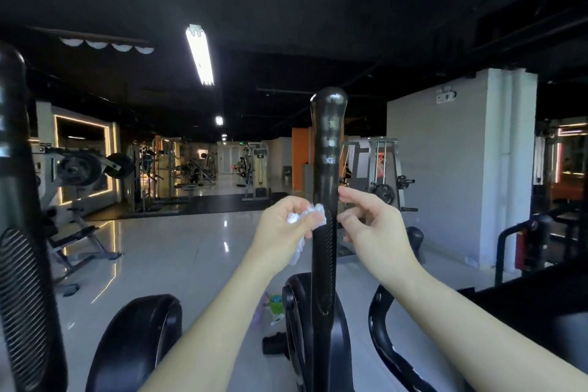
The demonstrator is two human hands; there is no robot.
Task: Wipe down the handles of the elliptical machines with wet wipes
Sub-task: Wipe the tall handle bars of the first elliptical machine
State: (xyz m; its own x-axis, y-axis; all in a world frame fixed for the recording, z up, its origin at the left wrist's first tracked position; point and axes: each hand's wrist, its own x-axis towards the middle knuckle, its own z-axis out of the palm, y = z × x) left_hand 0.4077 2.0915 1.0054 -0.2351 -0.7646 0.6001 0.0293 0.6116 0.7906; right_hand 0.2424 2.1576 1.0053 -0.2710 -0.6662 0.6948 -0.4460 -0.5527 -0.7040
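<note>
Head view, risk: the wet wipe [307,216] is bunched small, so only a narrow strip of the handle [327,200] may be cleaned and the far side missed.
Head view, slip cause: a loose pinch may let the wipe drop.
Left hand [283,226]: fingers curled, clamped on the wipe, which is pressed to the handle's left side.
Right hand [369,226]: fingers apart, nothing held, fingertips [343,192] at the handle's right edge; contact cannot be told.
</note>
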